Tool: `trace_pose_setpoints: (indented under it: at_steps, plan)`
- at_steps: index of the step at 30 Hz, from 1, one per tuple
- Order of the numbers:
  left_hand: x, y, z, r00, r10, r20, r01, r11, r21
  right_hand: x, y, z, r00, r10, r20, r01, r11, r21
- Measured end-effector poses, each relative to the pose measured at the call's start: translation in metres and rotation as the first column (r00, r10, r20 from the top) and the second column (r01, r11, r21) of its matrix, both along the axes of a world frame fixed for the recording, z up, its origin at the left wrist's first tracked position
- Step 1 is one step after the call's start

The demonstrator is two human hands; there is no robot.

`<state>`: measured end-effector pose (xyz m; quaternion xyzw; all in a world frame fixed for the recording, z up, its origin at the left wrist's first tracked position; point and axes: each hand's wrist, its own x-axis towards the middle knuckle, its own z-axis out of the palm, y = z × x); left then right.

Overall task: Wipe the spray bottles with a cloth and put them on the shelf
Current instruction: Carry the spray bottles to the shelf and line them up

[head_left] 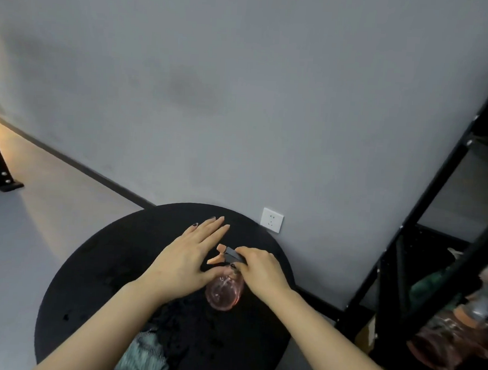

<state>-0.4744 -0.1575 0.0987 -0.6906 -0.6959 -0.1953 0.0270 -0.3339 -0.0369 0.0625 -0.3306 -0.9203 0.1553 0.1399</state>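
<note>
Your right hand [260, 267] pinches the dark sprayer top of a pink spray bottle [224, 293] standing between your hands on the round table [89, 261]. Your left hand [188, 257], fingers straight, rests against it.

The round worktop [95, 261] stands against the wall [242, 99], and everything else is placed from it. A spray bottle [224, 293] stands on the worktop, right of its middle. The left hand [187, 255] lies just left of the bottle's top, thumb touching it, fingers reaching toward the wall. The right hand [260, 267] is at the bottle's head from the right. A cloth [143, 356] lies on the worktop's near edge, before the bottle. A wall socket [271, 220] sits just behind the worktop's far right rim. The shelf [424, 213] stands right of the worktop, with more bottles [441, 342] on its lower level.
</note>
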Motion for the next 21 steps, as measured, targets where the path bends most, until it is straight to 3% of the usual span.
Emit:
trace_pose_setpoints:
  at_steps: [7,21]
  plan:
    - [0.070,0.013,0.029,0.990,-0.140,-0.009,0.140,0.989,0.053,0.104,-0.025,0.049,0.997,-0.052,-0.050,0.052,0.999,0.008]
    - [0.274,0.043,0.080,0.873,-0.488,-0.009,0.486,0.869,0.094,0.352,-0.056,0.125,0.932,-0.354,-0.078,0.357,0.934,0.030]
